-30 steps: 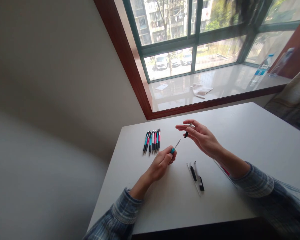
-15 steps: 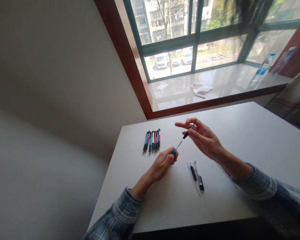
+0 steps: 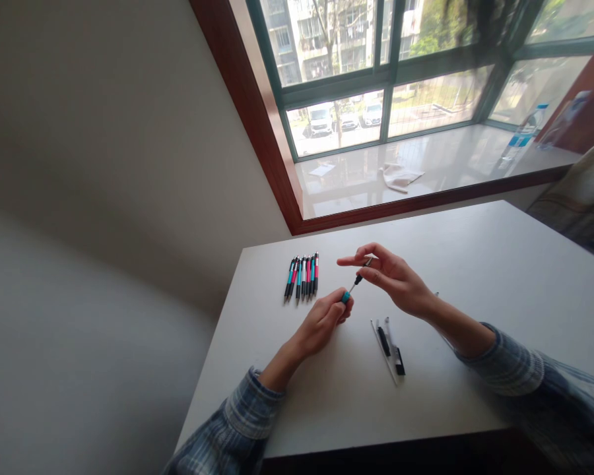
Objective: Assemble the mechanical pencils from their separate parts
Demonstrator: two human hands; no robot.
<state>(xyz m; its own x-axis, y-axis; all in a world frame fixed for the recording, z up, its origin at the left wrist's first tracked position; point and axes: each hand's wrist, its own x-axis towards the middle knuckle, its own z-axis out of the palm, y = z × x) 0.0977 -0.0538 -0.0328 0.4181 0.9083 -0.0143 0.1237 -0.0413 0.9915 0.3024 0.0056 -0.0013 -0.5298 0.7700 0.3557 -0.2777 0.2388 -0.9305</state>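
Above the white tabletop (image 3: 327, 409), the left hand (image 3: 319, 326) grips a mostly hidden teal pen barrel (image 3: 345, 297) with a thin greyish rod (image 3: 352, 287) jutting out, while the right hand (image 3: 400, 284) pinches a slim black, silvery-ended pen piece (image 3: 359, 279) at the rod's tip.

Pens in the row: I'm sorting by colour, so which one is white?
The white pen in mid-row, between a teal pen and a pink pen; all the others are teal or pink.

Likely a home — curtain (image 3: 581, 188), bay window (image 3: 389, 89), plain table (image 3: 475, 270), flats (image 3: 284, 43) outside.
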